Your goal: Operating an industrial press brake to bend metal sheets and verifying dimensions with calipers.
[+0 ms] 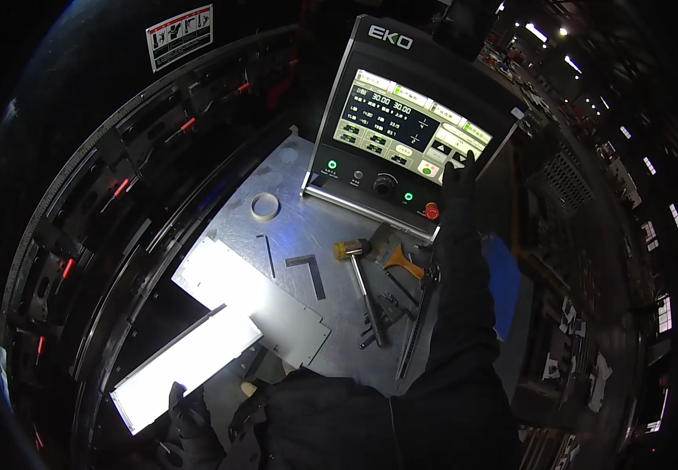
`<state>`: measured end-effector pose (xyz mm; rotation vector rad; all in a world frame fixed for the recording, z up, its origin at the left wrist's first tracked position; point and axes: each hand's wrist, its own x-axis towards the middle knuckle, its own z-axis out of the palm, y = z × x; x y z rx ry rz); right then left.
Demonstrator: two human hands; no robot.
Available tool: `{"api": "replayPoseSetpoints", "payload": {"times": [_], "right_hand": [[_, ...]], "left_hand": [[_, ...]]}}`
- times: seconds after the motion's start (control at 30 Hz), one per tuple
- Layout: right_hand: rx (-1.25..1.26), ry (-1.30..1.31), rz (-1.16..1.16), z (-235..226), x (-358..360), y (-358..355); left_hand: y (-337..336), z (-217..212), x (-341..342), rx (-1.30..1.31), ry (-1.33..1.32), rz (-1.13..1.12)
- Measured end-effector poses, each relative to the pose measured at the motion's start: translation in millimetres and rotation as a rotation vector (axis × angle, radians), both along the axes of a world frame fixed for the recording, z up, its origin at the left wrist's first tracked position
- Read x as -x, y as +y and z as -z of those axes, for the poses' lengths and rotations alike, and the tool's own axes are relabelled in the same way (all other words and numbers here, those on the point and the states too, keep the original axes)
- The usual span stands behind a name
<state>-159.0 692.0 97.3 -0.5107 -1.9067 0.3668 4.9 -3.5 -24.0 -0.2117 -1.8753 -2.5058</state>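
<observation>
My left hand (188, 419), in a dark glove, grips the near edge of a bright, long sheet-metal panel (190, 364) with raised edges; its thumb lies on top and the other fingers are mostly hidden. My right hand (458, 178), also dark-gloved, is stretched forward to the lower right of the lit touchscreen (409, 125) on a black control console (370, 184). Its fingers are apart, holding nothing, at the screen's arrow buttons. Beyond the panel, a flat sheet-metal piece (296, 333) with notched edges lies on the metal table (229, 215), glaring in the light.
On the table are a tape roll (264, 207), a hex key (269, 257), a small square (309, 274), a yellow-headed mallet (362, 290) and an orange-handled brush (403, 260). A red emergency button (431, 210) sits on the console. A dark machine with red clamps (121, 188) curves along the left.
</observation>
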Motion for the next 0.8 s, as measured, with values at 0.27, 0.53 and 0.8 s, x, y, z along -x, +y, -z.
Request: {"api": "replayPoseSetpoints", "payload": {"times": [0.27,0.53,0.8], "right_hand": [[0.297,-0.246,-0.062,-16,-19,-78],[0.135,-0.424,-0.124,-77,26,-123],[-0.188,-0.194,-0.058,-59,97,-109]], "left_hand": [[-7,18,-6,0.478,0.097,-0.275],[0,5,-7,0.683,0.226,-0.367],[-11,1,-16,0.778,0.248,-0.222]]}}
